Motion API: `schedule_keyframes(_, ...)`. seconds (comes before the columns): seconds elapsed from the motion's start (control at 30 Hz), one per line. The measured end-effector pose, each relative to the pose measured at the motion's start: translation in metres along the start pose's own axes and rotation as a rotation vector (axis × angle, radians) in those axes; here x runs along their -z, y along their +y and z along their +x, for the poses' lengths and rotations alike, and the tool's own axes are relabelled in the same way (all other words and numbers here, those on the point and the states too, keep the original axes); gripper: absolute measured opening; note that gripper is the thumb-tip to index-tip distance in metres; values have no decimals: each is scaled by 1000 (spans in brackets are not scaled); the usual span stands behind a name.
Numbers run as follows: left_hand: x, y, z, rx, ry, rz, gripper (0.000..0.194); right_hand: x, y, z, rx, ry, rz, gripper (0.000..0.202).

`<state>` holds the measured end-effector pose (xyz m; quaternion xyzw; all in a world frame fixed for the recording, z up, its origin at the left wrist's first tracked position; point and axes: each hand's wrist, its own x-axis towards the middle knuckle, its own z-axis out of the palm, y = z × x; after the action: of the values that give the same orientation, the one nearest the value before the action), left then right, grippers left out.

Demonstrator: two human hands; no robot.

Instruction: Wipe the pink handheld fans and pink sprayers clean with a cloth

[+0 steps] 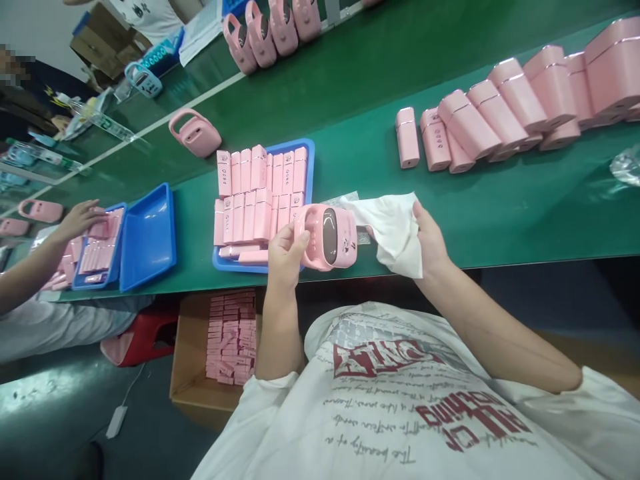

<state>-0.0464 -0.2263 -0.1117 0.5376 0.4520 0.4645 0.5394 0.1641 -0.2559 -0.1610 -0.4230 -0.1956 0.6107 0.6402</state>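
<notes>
My left hand (pixel 286 257) is closed round the handle end of a pink device (pixel 343 241) with a dark oval window and small printed figures. It is held over the table's near edge, beside a blue tray (pixel 310 173) packed with pink rectangular cases (pixel 259 208). A white cloth (pixel 395 230) hangs from my right hand (pixel 430 240), whose fingers are closed on its right side and partly hidden by it. The cloth's left end meets or overlaps the device's right end; whether it presses on it I cannot tell.
Pink cases (pixel 485 120) are piled at the back right. A handled pink device (pixel 195 133) stands behind the tray, with several more (pixel 283 30) on the ledge. Left are an unfilled blue tray (pixel 147 237) and a co-worker's hand (pixel 83 220). A cardboard box (pixel 190 353) of cases sits below.
</notes>
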Motion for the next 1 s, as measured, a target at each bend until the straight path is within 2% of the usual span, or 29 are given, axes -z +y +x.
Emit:
schedule_keyframes(0.07, 3, 0, -5, 6, -25, -49, 25, 5, -4, -3, -16, -68, 24, 43)
schedule_keyframes(0.13, 4, -1, -9, -11, -81, -96, 28, 7, -4, -10, -65, -37, 37, 36)
schedule_keyframes(0.27, 0, -3, -15, -145, -212, -48, 35, 2, 0, -24, -185, 238, 56, 27)
schedule_keyframes(0.33, -3, -3, -17, -205, -250, -26, 35, -1, 3, -30, -166, 301, 28, 27)
schedule_keyframes(0.4, -4, -2, -18, -236, -281, -16, 33, -3, 6, -35, -114, 238, -3, 29)
schedule_keyframes(0.47, -5, -3, -17, -264, -302, -9, 30, -5, 9, -39, -52, 115, -23, 29)
schedule_keyframes(0.53, -6, -6, -16, -278, -273, 3, 28, -5, 13, -40, 13, 6, -50, 30)
schedule_keyframes(0.6, -9, -12, -15, -250, -141, 20, 32, -4, 16, -40, 66, -51, -107, 33)
schedule_keyframes(0.7, -19, -24, -14, -127, 117, 21, 34, 0, 20, -38, 80, -43, -202, 40)
schedule_keyframes(0.77, -28, -30, -15, -46, 191, -14, 34, 2, 21, -37, 43, -5, -223, 44)
schedule_keyframes(0.87, -37, -32, -17, -14, 165, -91, 39, 5, 20, -34, -8, 38, -205, 46)
schedule_keyframes(1.0, -36, -30, -18, -45, -69, -141, 49, 5, 19, -33, -20, 76, -222, 43)
